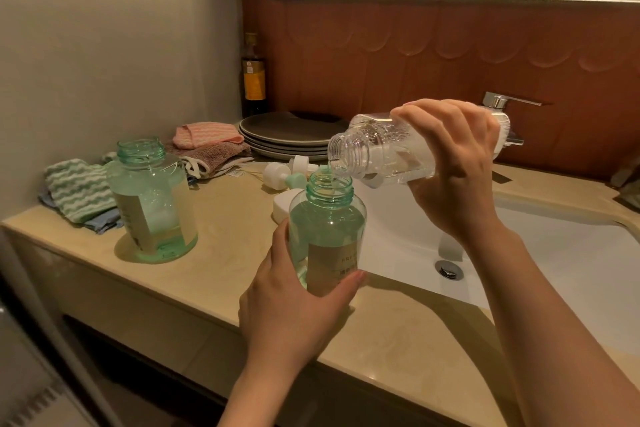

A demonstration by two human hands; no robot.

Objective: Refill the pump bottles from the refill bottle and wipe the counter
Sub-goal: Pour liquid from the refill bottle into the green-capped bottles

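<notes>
1. Refill bottle (391, 149): clear, cap off, tipped near horizontal. Its mouth sits just above the neck of the near green bottle (327, 218), and a thin stream drops in. I read the close, low mouth as splash control.
2. Right grip (453, 163) wraps the refill bottle's rear half, fingers over the top. That leaves the mouth free and lets the wrist set the tilt.
3. Near green bottle is upright, at the worktop (225, 253) edge beside the sink (554, 270). Left grip (294, 305) curls round its lower body, thumb across the label, likely to steady it. The base is hidden, so I can't tell if it's resting or lifted.
4. Being next to the sink, any overflow probably runs into the basin.
5. Far green bottle (152, 201): open, standing alone to the left, well apart. Its liquid looks low, so I judge it still needs filling.
6. Pump heads (280, 173) lie on the worktop just behind the near bottle, off so the necks stay open.
7. Cloths (79, 191) are piled by the wall behind the far bottle. By my read the wipe hasn't started.
8. Plates (287, 135) and tap (498, 102) are further back, clear of the pour.
</notes>
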